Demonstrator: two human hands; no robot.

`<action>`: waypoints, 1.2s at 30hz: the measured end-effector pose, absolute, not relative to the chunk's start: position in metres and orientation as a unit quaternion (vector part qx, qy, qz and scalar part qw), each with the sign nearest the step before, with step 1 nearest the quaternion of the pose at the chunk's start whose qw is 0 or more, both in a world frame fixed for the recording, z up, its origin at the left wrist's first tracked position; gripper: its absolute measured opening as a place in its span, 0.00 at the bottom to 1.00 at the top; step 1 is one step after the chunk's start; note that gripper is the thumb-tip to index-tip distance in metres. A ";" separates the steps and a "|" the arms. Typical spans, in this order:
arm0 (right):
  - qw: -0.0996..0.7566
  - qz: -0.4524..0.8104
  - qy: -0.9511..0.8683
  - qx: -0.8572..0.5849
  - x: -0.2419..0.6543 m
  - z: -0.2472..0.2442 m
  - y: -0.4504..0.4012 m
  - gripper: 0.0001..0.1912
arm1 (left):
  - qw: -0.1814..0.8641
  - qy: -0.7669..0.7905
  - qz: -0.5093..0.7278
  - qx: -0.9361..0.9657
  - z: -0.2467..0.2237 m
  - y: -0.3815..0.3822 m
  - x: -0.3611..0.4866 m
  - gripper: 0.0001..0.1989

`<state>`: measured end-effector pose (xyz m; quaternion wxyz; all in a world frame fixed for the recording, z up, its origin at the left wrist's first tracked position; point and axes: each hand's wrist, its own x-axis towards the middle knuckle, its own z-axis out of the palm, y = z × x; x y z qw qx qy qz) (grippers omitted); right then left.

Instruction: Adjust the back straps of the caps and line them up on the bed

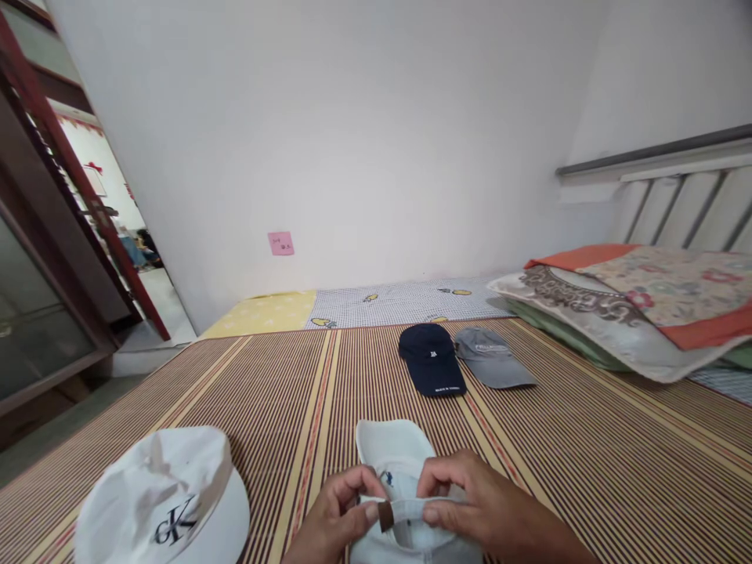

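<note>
Close in front of me lies a pale, nearly white baseball cap, its brim pointing away and its back strap toward me. A brown tab sits on the strap, and a small blue mark shows on the cap. My left hand pinches the strap beside the brown tab. On the strap's right side, my right hand grips between thumb and fingers. To the left rests a white cap with dark letters on its front. Farther off, a navy cap and a grey cap lie side by side.
A striped bamboo mat covers the bed. Pillows with a floral orange-edged cloth are stacked at the right, by a white headboard. A pink note sticks to the wall. On the left is a doorway.
</note>
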<state>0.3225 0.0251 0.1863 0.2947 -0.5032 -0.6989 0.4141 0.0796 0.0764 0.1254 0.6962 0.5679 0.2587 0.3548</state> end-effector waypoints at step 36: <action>0.327 0.473 -0.657 -0.488 0.293 0.168 0.022 0.06 | 0.697 0.300 0.306 0.575 0.120 0.079 0.076 0.18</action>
